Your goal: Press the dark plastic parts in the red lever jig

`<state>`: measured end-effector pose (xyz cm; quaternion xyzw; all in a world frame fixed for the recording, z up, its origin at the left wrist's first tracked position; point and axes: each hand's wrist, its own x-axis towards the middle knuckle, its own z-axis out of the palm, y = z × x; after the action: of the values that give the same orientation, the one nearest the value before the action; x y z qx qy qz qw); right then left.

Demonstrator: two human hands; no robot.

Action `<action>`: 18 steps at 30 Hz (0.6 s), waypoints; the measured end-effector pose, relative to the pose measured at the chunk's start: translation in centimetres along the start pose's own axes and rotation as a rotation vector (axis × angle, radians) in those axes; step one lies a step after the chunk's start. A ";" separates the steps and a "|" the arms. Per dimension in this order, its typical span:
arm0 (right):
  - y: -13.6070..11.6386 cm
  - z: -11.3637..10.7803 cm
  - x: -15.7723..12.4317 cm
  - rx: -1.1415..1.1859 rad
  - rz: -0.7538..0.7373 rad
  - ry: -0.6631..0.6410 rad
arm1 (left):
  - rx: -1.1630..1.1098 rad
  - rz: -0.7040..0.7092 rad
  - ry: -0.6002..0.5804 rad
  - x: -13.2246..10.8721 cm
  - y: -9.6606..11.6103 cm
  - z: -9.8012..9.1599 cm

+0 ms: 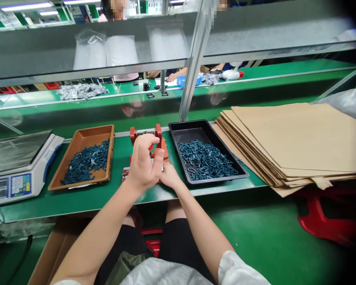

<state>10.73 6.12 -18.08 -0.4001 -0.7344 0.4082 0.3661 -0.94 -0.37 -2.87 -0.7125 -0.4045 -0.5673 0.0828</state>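
Note:
My left hand (145,164) is raised in front of a red clamp-like fixture (158,134) on the green bench. Its fingers are curled and the thumb points up; whatever they close around is hidden. Just to the right and lower, my right hand (170,175) reaches in at the fixture's base, its fingertips covered by the left hand. An orange-brown tray (80,138) of small dark blue pieces (89,160) stands left of the fixture. On the right lies a black tray (192,130) holding slender dark blue pin-like parts (209,162).
A digital scale (20,174) sits at the far left. Stacked brown cardboard sheets (299,138) overhang the bench edge at right. A metal post (192,67) and shelf with plastic bags (121,49) rise behind. Other people are across the bench. A red stool (320,217) stands lower right.

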 end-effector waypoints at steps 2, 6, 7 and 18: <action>0.1 0.1 0.0 -0.022 0.008 -0.022 | -0.003 -0.017 -0.010 1.8 -1.5 0.5; 0.2 0.5 -0.5 -0.078 -0.047 0.014 | -0.186 -0.176 -0.010 5.9 -4.6 1.7; 0.2 0.6 -0.7 -0.089 -0.064 0.036 | -0.224 -0.200 -0.015 6.4 -5.1 1.7; 0.1 0.8 -2.0 -0.023 -0.243 0.130 | 0.301 -0.556 -0.154 -10.5 -9.5 -3.1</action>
<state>10.95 4.12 -18.88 -0.3381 -0.7568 0.3255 0.4550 -9.91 -0.91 -14.27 -0.5952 -0.6680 -0.4467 -0.0017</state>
